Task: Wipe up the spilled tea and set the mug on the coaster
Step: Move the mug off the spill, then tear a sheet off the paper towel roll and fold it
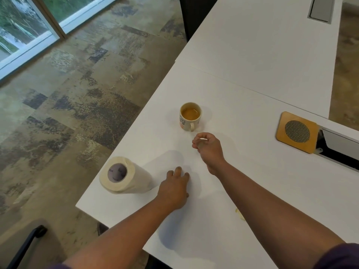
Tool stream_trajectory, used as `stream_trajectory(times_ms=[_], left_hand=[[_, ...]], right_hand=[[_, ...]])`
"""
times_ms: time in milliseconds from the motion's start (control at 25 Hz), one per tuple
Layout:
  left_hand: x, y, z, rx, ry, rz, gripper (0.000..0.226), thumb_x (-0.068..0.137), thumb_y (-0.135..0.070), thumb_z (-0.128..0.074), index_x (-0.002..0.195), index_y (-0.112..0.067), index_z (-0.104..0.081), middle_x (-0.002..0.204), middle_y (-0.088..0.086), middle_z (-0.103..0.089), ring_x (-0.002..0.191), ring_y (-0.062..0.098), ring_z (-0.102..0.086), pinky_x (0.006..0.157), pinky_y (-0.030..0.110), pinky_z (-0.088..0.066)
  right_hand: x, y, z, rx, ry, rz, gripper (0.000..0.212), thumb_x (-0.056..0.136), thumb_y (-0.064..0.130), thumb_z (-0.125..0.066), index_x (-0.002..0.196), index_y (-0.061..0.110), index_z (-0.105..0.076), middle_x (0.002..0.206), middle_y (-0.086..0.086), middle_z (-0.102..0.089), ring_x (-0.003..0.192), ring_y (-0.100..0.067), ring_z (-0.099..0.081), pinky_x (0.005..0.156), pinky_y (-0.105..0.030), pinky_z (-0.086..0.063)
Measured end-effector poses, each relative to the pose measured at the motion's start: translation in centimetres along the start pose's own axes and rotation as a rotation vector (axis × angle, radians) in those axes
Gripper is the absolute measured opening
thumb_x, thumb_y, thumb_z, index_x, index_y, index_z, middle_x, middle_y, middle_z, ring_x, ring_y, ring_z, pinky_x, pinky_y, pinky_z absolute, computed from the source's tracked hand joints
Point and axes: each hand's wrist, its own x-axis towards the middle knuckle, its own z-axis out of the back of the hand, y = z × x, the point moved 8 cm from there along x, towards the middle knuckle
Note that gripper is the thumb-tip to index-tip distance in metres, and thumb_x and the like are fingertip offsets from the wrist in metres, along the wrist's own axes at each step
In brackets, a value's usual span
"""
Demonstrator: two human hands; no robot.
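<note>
A cream mug (190, 116) with printed lettering stands upright on the white table (252, 105), tea inside, its handle facing me. The square wooden coaster (297, 132) with a round mesh centre lies far right of it, bare. A small yellowish tea spill (240, 214) sits near the front, beside my right forearm. A paper towel roll (120, 174) lies on its side at the table's left edge. A faint white sheet (171, 162) runs out from it. My left hand (174, 188) presses flat on the sheet. My right hand (207, 146), just below the mug, pinches the sheet's far edge with curled fingers.
The table's left edge drops to patterned carpet (77, 94). A cable hatch (338, 148) stands open right behind the coaster, and another hatch (321, 8) is at the far end. A dark chair arm (27, 243) shows at bottom left.
</note>
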Motion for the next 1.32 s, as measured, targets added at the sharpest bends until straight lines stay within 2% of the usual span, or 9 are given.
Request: stream_trajectory(times_ms=[240,360,560,680,800,880,1040,1160,1320], left_hand=[[-5.4,-1.2,4.2,-0.017,-0.168,-0.046,0.037,0.100,-0.023,-0.057,0.136,-0.016,-0.054,0.148,0.009,-0.049,0.132,0.031,-0.050,0.098,0.040,-0.050],[-8.7,-2.1,8.0,-0.113,-0.298,-0.083,0.037,0.100,-0.016,-0.055,0.137,-0.019,-0.058,0.141,0.001,-0.057,0.126,0.026,-0.058,0.096,0.041,-0.054],[-14.4,-1.8,14.9,-0.171,-0.551,-0.062,0.036,0.094,-0.004,-0.064,0.125,-0.022,-0.069,0.128,0.001,-0.069,0.113,0.024,-0.066,0.091,0.036,-0.055],[-16.5,1.0,17.3,-0.169,-0.685,0.038,0.037,0.096,-0.009,-0.063,0.130,-0.022,-0.066,0.142,0.002,-0.059,0.130,0.027,-0.054,0.104,0.050,-0.048],[-16.2,5.5,17.3,-0.222,-0.619,0.182,0.050,0.099,-0.013,-0.057,0.146,-0.027,-0.050,0.161,0.003,-0.034,0.148,0.032,-0.027,0.114,0.054,-0.036],[-15.3,8.3,17.1,-0.247,-0.545,0.253,0.054,0.099,-0.011,-0.054,0.149,-0.028,-0.045,0.163,0.002,-0.031,0.146,0.035,-0.030,0.110,0.053,-0.041],[-13.8,11.4,17.0,-0.271,-0.443,0.342,0.053,0.095,-0.012,-0.058,0.145,-0.027,-0.050,0.142,0.006,-0.056,0.114,0.031,-0.061,0.080,0.041,-0.054],[-13.4,12.2,16.7,-0.263,-0.401,0.360,0.042,0.093,-0.016,-0.059,0.133,-0.029,-0.057,0.121,0.007,-0.066,0.088,0.025,-0.059,0.066,0.036,-0.049],[-13.4,12.6,16.3,-0.285,-0.361,0.371,0.037,0.094,-0.021,-0.060,0.130,-0.028,-0.057,0.110,0.004,-0.063,0.080,0.023,-0.056,0.059,0.031,-0.045]], right_hand=[[-5.9,0.2,1.3,-0.137,0.172,0.080,0.020,0.087,0.001,-0.061,0.089,0.019,-0.071,0.094,0.001,-0.075,0.094,-0.019,-0.071,0.076,-0.027,-0.056],[-8.8,0.7,0.5,-0.184,0.261,0.116,0.021,0.086,-0.002,-0.063,0.093,0.016,-0.071,0.099,-0.003,-0.074,0.098,-0.022,-0.070,0.089,-0.035,-0.057],[-13.3,2.3,-2.5,-0.305,0.406,0.229,0.027,0.084,0.001,-0.060,0.098,0.021,-0.070,0.102,0.005,-0.072,0.091,-0.016,-0.067,0.066,-0.025,-0.052],[-16.0,3.7,-5.6,-0.484,0.509,0.399,0.032,0.083,0.011,-0.067,0.113,0.023,-0.066,0.111,0.008,-0.067,0.094,-0.012,-0.066,0.071,-0.017,-0.048],[-17.8,4.6,-8.1,-0.605,0.524,0.540,0.045,0.081,0.024,-0.077,0.123,0.023,-0.063,0.120,0.005,-0.066,0.100,-0.012,-0.062,0.079,-0.019,-0.048],[-18.5,4.5,-9.4,-0.651,0.507,0.572,0.053,0.078,0.031,-0.081,0.127,0.024,-0.061,0.123,0.004,-0.065,0.101,-0.012,-0.061,0.082,-0.024,-0.050],[-18.8,4.0,-11.0,-0.736,0.427,0.613,0.055,0.075,0.042,-0.082,0.124,0.026,-0.062,0.119,0.005,-0.066,0.100,-0.013,-0.062,0.084,-0.035,-0.055],[-18.7,3.9,-11.6,-0.751,0.386,0.639,0.043,0.077,0.041,-0.080,0.116,0.025,-0.068,0.114,0.003,-0.068,0.097,-0.015,-0.062,0.081,-0.036,-0.055],[-19.2,4.0,-11.7,-0.660,0.385,0.715,0.020,0.084,0.028,-0.077,0.102,0.018,-0.077,0.104,0.000,-0.073,0.089,-0.016,-0.064,0.078,-0.035,-0.054]])
